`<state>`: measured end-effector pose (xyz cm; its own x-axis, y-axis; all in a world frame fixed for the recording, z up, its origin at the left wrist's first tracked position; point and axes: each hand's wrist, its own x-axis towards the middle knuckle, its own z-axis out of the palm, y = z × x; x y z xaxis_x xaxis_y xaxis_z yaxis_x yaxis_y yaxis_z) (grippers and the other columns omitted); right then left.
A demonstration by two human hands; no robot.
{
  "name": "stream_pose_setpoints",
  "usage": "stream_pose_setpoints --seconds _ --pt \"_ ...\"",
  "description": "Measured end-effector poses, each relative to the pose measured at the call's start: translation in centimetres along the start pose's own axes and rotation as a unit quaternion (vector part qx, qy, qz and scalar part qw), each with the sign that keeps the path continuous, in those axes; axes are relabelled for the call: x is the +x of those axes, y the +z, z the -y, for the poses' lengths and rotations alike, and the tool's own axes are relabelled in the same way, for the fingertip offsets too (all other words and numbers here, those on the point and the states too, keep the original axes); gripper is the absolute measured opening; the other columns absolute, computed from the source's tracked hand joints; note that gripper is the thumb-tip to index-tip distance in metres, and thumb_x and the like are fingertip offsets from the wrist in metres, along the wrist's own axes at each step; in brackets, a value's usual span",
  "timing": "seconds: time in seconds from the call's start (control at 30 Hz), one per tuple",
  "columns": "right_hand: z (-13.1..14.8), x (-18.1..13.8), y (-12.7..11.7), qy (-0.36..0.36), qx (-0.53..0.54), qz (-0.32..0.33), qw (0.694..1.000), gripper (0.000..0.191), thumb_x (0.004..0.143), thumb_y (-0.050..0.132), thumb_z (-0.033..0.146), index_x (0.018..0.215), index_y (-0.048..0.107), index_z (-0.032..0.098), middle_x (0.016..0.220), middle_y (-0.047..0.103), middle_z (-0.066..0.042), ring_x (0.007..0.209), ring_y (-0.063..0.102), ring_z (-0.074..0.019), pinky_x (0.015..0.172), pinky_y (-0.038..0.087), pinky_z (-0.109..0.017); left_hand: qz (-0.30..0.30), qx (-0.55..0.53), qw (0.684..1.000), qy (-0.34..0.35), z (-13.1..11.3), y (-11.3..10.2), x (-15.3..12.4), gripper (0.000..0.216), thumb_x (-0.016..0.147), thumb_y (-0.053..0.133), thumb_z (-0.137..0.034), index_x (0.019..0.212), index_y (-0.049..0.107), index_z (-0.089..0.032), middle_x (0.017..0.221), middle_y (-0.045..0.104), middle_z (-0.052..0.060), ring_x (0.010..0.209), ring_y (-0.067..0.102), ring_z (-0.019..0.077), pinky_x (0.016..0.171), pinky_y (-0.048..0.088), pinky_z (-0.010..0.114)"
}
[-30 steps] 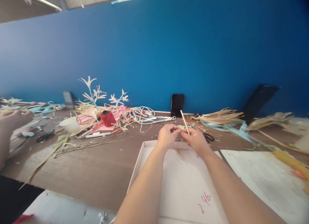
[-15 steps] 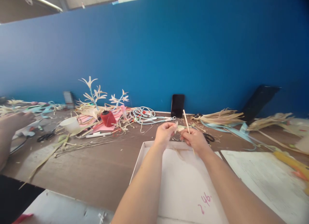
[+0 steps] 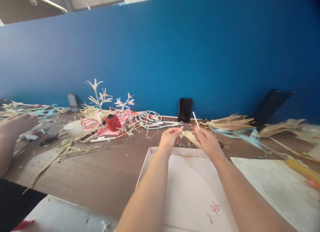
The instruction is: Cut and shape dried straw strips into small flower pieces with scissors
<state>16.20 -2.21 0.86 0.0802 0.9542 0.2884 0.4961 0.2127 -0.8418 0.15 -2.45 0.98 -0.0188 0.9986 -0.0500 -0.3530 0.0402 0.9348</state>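
Over the far edge of a shallow white box (image 3: 190, 188) marked with pink figures, both my hands are raised. My left hand (image 3: 170, 140) is closed in a pinch, with the tip of a small pale husk piece (image 3: 181, 129) showing at its fingertips. Thumb and fingers of my right hand (image 3: 207, 142) grip a thin pale stick (image 3: 196, 120), which points up and slightly left. Between the hands lie pale husk pieces (image 3: 191, 137), beyond the box's far rim. The stick's lower end is hidden by my right hand.
A dark phone (image 3: 185, 110) leans on the blue partition (image 3: 160, 51). At left stand husk flowers (image 3: 98, 97), a red thread spool (image 3: 112, 122), a white bowl (image 3: 74, 128) and thin wires (image 3: 92, 150). Dried husks (image 3: 228, 122) lie right. Another person's hand (image 3: 21, 122) is far left.
My right hand has moved slightly right, away from my left, and the stick with it, uncovering the husk pieces between them. My left hand stays nearly still. The view has shifted slightly.
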Motion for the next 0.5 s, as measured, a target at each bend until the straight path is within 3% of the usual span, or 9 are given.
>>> stream_pose_setpoints --seconds 0.07,0.17,0.27,0.37,0.43,0.5 --pt "-0.2 0.4 -0.7 -0.038 -0.146 -0.042 0.988 0.042 0.087 0.039 0.042 0.115 0.059 0.018 0.102 0.062 -0.013 0.089 0.056 -0.0249 0.073 0.043 -0.033 -0.019 0.014 1.0 0.01 0.2 -0.2 0.3 0.03 0.058 0.071 -0.037 0.074 0.062 -0.013 0.062 0.052 -0.002 0.053 0.042 0.0049 0.049 0.033 0.018" --pt "-0.5 0.4 -1.0 -0.092 -0.271 -0.042 0.957 0.043 0.085 0.039 0.025 0.125 0.052 0.015 0.119 0.055 -0.016 0.107 0.051 -0.0288 0.087 0.039 -0.037 -0.023 0.026 0.999 0.018 0.5 -0.3 0.5 0.028 0.06 0.07 -0.036 0.074 0.062 -0.014 0.06 0.051 -0.003 0.049 0.04 0.0041 0.048 0.032 0.018" --pt "-0.4 0.0 -0.7 -0.141 -0.279 0.017 0.95 0.044 0.083 0.04 0.02 0.124 0.054 0.016 0.12 0.057 -0.014 0.109 0.052 -0.0272 0.09 0.04 -0.036 -0.022 0.031 0.999 0.021 0.6 -0.2 0.5 0.027 0.059 0.069 -0.035 0.073 0.061 -0.014 0.058 0.05 -0.003 0.047 0.038 0.0039 0.047 0.03 0.018" --pt "-0.1 0.1 -1.1 -0.135 -0.209 0.07 0.966 0.04 0.084 0.043 0.032 0.12 0.058 0.023 0.111 0.064 -0.008 0.098 0.059 -0.0237 0.082 0.045 -0.033 -0.025 0.024 0.999 0.018 0.5 -0.2 0.4 0.027 0.058 0.069 -0.036 0.072 0.061 -0.014 0.055 0.048 -0.004 0.047 0.038 0.0043 0.047 0.029 0.018" --pt "-0.2 0.6 -2.2 -0.103 -0.188 0.022 0.976 0.039 0.083 0.043 0.039 0.114 0.063 0.025 0.107 0.067 -0.006 0.094 0.06 -0.0237 0.079 0.045 -0.033 -0.031 0.012 0.999 0.019 0.4 -0.2 0.4 0.028 0.058 0.069 -0.036 0.072 0.061 -0.014 0.053 0.046 -0.005 0.046 0.037 0.0043 0.047 0.029 0.018" --pt "-1.1 1.5 -3.8 -0.034 -0.232 -0.078 0.969 0.038 0.082 0.044 0.041 0.107 0.066 0.025 0.101 0.069 -0.008 0.092 0.061 -0.0266 0.075 0.045 -0.035 -0.046 0.006 0.999 0.018 0.4 -0.2 0.5 0.028 0.059 0.069 -0.037 0.073 0.061 -0.014 0.052 0.045 -0.005 0.046 0.037 0.0042 0.046 0.029 0.018"
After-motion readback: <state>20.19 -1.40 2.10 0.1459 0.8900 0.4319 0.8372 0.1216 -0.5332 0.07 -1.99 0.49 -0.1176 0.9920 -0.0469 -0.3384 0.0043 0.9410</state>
